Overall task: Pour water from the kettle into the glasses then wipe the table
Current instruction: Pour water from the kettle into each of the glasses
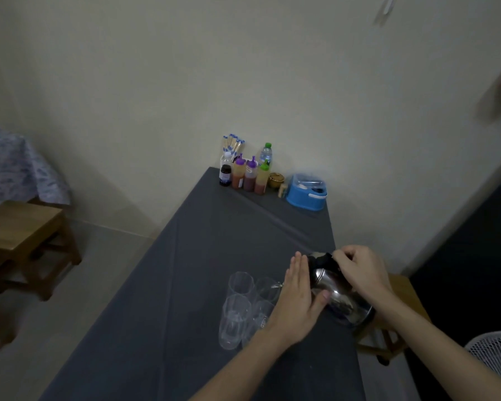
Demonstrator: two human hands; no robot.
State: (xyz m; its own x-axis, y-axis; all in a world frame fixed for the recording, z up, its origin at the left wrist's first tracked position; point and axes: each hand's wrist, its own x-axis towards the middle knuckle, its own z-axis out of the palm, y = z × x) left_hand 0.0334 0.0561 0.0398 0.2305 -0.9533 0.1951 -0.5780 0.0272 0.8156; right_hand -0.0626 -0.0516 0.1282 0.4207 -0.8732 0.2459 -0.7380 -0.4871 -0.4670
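Note:
A shiny steel kettle (337, 293) with a black handle is tilted to the left over a cluster of several clear tall glasses (240, 308) on the grey-clothed table (185, 270). My right hand (362, 270) grips the black handle at the top of the kettle. My left hand (298, 302) lies flat against the kettle's left side, fingers straight, thumb on the steel body, and it hides the spout and part of the right-hand glasses. The near left glass holds a little water.
At the table's far end stand sauce bottles (249, 176), a chopstick holder (232, 146), a water bottle (266, 153) and a blue box (307, 192). Wooden stools sit left (23, 241) and right (399, 293). A white fan (495, 354) is at lower right.

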